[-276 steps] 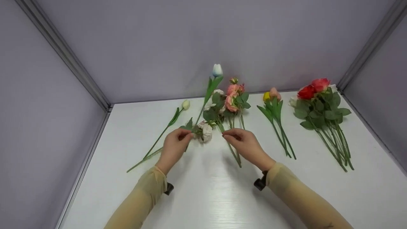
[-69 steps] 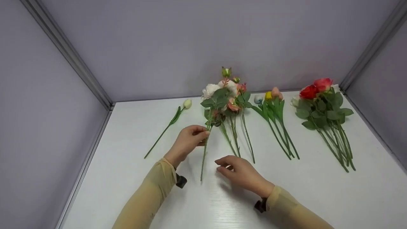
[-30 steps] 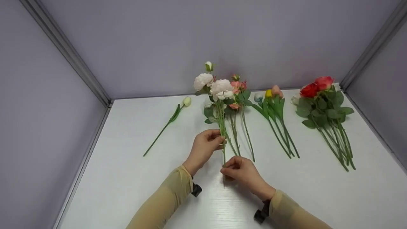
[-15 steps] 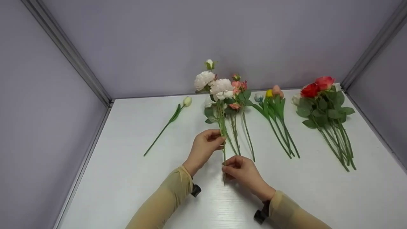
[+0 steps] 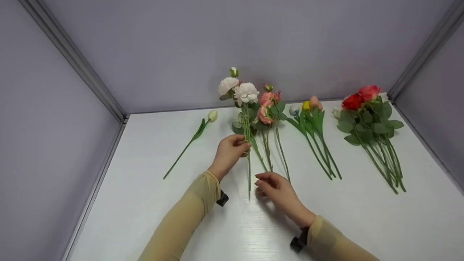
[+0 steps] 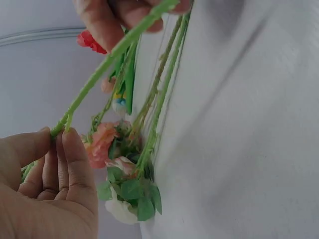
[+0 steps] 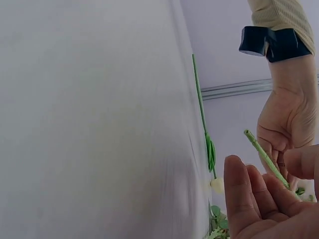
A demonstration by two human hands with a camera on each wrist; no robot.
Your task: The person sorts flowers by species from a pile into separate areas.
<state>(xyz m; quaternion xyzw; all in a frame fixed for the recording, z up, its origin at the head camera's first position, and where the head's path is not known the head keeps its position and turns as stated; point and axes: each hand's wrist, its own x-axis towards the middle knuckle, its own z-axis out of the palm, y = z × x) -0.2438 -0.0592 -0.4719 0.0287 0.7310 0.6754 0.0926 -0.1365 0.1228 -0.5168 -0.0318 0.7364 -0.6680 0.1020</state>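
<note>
My left hand [image 5: 228, 154] pinches the green stem [image 6: 92, 82] of a white peony [image 5: 246, 93] between thumb and fingers. The flower is raised over the table, with two full blooms and a bud at the top and the stem's lower end hanging free. My right hand [image 5: 278, 191] is just right of that lower end, fingers parted and holding nothing. In the right wrist view the cut stem end [image 7: 256, 144] shows close beyond its fingers [image 7: 239, 186]. Behind the held flower lie coral-pink peonies [image 5: 266, 112] and another white peony [image 6: 122, 206], partly hidden.
A single white tulip [image 5: 212, 116] lies at the left on the white table [image 5: 145, 217]. Right of the peonies lie blue, yellow and pink tulips [image 5: 314, 127], then a bunch of red and white roses [image 5: 373, 127]. Grey panels [image 5: 232, 43] enclose the back and sides.
The white tulip lying in the middle was turned to join the tulip group earlier. The white peony was lifted; both hands held its stem, then the right let go and the left moved slightly away.
</note>
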